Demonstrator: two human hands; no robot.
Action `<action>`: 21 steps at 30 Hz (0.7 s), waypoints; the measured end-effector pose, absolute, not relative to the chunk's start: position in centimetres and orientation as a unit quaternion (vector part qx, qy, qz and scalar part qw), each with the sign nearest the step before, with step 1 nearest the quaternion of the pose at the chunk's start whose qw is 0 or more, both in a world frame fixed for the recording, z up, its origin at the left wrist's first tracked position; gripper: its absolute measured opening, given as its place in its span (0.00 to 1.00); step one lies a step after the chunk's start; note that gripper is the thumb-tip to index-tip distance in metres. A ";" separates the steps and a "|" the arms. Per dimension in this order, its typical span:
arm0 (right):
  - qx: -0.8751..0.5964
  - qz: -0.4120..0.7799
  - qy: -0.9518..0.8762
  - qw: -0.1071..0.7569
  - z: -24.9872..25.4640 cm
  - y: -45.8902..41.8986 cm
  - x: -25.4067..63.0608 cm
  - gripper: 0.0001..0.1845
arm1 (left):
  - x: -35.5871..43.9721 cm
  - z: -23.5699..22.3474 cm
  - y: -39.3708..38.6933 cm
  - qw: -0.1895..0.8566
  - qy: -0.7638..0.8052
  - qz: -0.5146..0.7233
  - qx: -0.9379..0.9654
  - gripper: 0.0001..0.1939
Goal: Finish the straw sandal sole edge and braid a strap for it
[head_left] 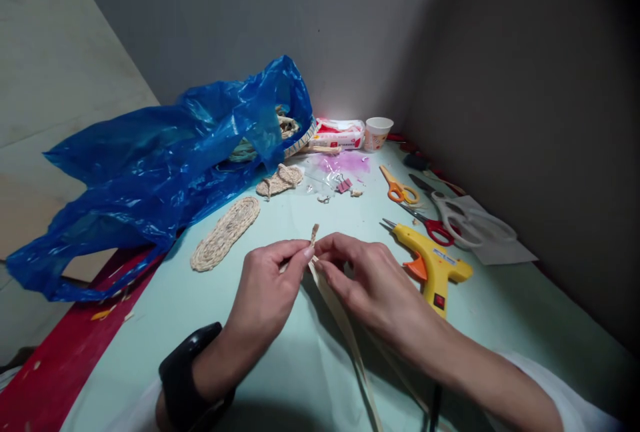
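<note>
My left hand [267,285] and my right hand [370,279] pinch a pale strip [345,325] just left of the glue gun [436,265], its short end poking up past my fingertips, its long part trailing toward me. Well left of the glue gun lie a woven sole [226,235], a small sandal [281,181] and a blue bag [200,129]. Just behind the glue gun sit red scissors [440,232] and white scissors [465,219]; farther behind it, orange scissors [400,191] and, farthest, an upright cup [379,135].
</note>
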State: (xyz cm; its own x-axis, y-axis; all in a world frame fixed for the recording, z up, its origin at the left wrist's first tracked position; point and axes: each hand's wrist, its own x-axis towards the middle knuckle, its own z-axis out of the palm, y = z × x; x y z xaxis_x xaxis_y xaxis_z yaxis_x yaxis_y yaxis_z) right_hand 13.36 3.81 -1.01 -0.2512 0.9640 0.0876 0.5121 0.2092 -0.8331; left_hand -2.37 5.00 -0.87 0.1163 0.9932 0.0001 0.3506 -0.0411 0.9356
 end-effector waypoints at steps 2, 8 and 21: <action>-0.534 0.236 -0.756 0.296 -0.9 3.6 13.4 0.10 | -2.3 -0.9 4.9 0.384 0.555 0.385 0.630 0.10; -0.504 0.075 -0.818 0.266 -0.8 3.4 13.6 0.11 | -2.5 -0.8 5.3 0.380 0.576 0.425 0.586 0.11; -0.349 -0.144 -0.866 0.328 -2.6 1.6 10.8 0.17 | -2.3 -1.8 4.8 0.638 0.485 0.444 0.402 0.07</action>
State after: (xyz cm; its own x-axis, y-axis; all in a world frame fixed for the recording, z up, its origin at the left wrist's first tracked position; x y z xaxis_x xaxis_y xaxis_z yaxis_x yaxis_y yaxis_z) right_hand 10.83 1.64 -2.57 -0.5416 0.5095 0.6686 0.6985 0.7153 0.0207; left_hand -2.33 4.82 -1.83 0.1357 0.9554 -0.2622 -0.1764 0.2837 0.9426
